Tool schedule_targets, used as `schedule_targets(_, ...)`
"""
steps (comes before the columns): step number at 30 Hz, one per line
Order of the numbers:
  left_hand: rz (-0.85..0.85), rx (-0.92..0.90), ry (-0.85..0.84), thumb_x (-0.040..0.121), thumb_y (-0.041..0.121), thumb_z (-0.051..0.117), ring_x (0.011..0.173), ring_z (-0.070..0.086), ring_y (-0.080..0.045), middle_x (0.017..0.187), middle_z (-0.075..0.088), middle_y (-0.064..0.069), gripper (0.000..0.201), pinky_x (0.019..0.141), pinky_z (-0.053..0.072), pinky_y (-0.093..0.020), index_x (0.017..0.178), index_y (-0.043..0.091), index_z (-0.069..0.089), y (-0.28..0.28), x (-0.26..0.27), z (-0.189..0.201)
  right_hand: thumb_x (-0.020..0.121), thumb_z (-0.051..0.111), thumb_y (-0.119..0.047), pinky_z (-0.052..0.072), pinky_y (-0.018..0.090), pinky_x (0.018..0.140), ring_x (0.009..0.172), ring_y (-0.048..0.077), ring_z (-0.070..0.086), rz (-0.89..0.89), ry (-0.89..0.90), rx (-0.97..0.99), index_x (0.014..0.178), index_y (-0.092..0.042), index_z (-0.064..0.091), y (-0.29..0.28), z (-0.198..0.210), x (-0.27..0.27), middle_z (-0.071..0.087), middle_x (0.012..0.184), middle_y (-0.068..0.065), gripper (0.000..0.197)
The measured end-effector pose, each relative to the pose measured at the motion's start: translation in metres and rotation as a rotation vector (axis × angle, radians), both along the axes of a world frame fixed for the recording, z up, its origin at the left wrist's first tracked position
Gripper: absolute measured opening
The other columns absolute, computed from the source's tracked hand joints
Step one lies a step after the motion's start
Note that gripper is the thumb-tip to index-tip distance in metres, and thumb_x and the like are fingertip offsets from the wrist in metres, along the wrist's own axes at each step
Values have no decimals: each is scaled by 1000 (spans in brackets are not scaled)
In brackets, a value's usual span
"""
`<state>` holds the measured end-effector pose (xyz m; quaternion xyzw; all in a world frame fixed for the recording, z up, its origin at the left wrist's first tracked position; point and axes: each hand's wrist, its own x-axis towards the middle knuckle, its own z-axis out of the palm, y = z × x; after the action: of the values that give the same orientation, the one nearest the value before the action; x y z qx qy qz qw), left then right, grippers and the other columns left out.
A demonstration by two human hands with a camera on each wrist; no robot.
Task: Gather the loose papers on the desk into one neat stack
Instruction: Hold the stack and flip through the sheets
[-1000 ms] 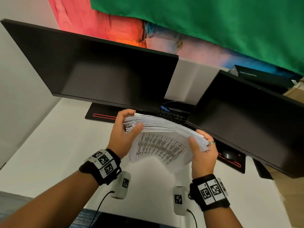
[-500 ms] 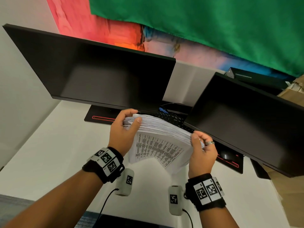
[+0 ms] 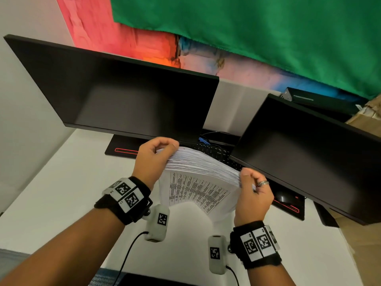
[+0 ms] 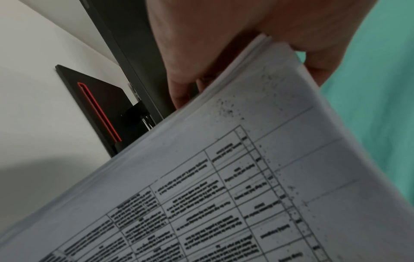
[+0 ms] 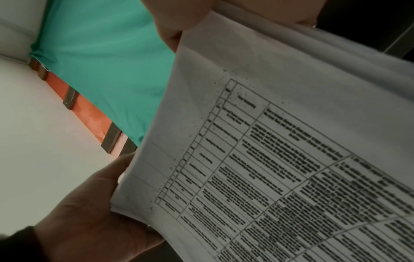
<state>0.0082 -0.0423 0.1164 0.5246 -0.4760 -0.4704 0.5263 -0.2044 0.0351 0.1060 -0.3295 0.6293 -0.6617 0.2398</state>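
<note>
— Above the white desk point(image 3: 61, 182), between the two dark monitors, what do we see held up?

— We see a thick stack of printed papers point(image 3: 198, 172), raised off the desk and tilted, its fanned upper edge facing the head camera. The nearest sheet carries a printed table; the text is too blurred for us to read.

— How does the left hand point(image 3: 153, 159) stand?

— We find it at the stack's left end, fingers curled over the top edge and the thumb against the near face. The left wrist view shows the fingers point(image 4: 179, 92) behind the sheets and the stack's corner tucked under the palm, so the hand grips the paper.

— And the right hand point(image 3: 254, 193)?

— We see it at the stack's right end, fingers curled around the edge, a ring point(image 3: 263, 183) on one finger. In the right wrist view the thumb point(image 5: 170, 28) presses on the printed sheet near its top corner.

— What else lies around?

— Behind the stack we note the left monitor point(image 3: 123, 96) and the right monitor point(image 3: 309, 153), both screens dark, a black keyboard point(image 3: 214, 152) and a dark mouse point(image 3: 284, 196) beneath them, and a green cloth point(image 3: 247, 27) hanging on the wall. Both wrists wear black bands with printed markers.
</note>
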Motion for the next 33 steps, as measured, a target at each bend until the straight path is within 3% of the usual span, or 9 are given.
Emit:
schedule_targets(5, 27, 26, -19, 87, 17, 70, 81, 65, -12, 81, 72, 3, 10, 78, 53, -33, 83, 23, 76, -4, -2, 0, 90, 68, -17, 51, 14, 65, 77, -4, 61, 2, 1, 17, 86, -27, 69, -1, -1, 1, 67, 91, -1, 11)
schedule_targets(8, -36, 16, -39, 84, 23, 75, 81, 66, -10, 82, 71, 8, 4, 78, 54, -32, 87, 25, 75, -3, -1, 3, 85, 74, -19, 58, 28, 67, 83, 8, 68, 63, 6, 51, 89, -27, 70, 1, 0, 2, 68, 92, -2, 10)
schedule_targets(15, -102, -82, -234, 87, 25, 72, 84, 66, 0, 85, 74, 11, 4, 82, 52, -24, 86, 25, 76, -3, 0, 11, 90, 67, -16, 61, 45, 74, 81, 4, 66, 47, 119, 76, 83, -27, 70, 1, 1, 3, 69, 82, -23, 14)
schedule_targets(20, -65, -126, -328, 93, 18, 63, 84, 64, -5, 86, 69, 9, 13, 77, 51, -21, 84, 26, 67, -6, -5, 8, 92, 64, -14, 60, 51, 74, 80, 4, 66, 22, 111, 82, 80, -29, 67, 1, 2, 5, 67, 81, -25, 19)
schedule_targets(23, -32, -106, -231, 93, 13, 62, 88, 67, -11, 90, 72, 3, 11, 80, 54, -27, 89, 22, 67, -5, -8, 5, 91, 65, -17, 59, 54, 76, 84, 17, 68, 10, 90, 73, 79, -32, 69, 2, 1, 6, 68, 81, -19, 19)
schedule_targets(26, -29, -114, -235, 89, 19, 69, 89, 67, -6, 91, 72, 5, 9, 84, 53, -25, 97, 22, 67, -5, -6, 3, 87, 70, -20, 58, 52, 82, 87, 15, 66, 25, 96, 59, 82, -32, 71, 3, 1, 7, 69, 84, -17, 12)
schedule_targets(29, -27, -47, -141, 91, 15, 65, 83, 66, -15, 89, 71, -8, 10, 78, 56, -37, 94, 23, 68, -8, -5, 4, 88, 69, -19, 58, 47, 82, 86, 13, 65, 14, 108, 53, 85, -26, 71, 2, -1, 7, 69, 82, -14, 8)
schedule_targets(31, -40, -31, -111, 91, 16, 62, 82, 66, -16, 91, 71, -11, 11, 77, 55, -39, 94, 25, 68, -6, -4, 5, 91, 65, -16, 59, 35, 71, 81, 6, 65, -3, 94, 32, 85, -27, 70, 1, -2, 6, 68, 85, -8, 14)
schedule_targets(33, -165, -46, -123, 86, 32, 67, 89, 69, -14, 97, 72, -2, 19, 80, 57, -37, 105, 28, 66, -2, 2, 7, 94, 62, -13, 52, 16, 58, 71, -4, 62, -11, 71, 21, 86, -29, 68, 1, -2, 6, 66, 88, -1, 19)
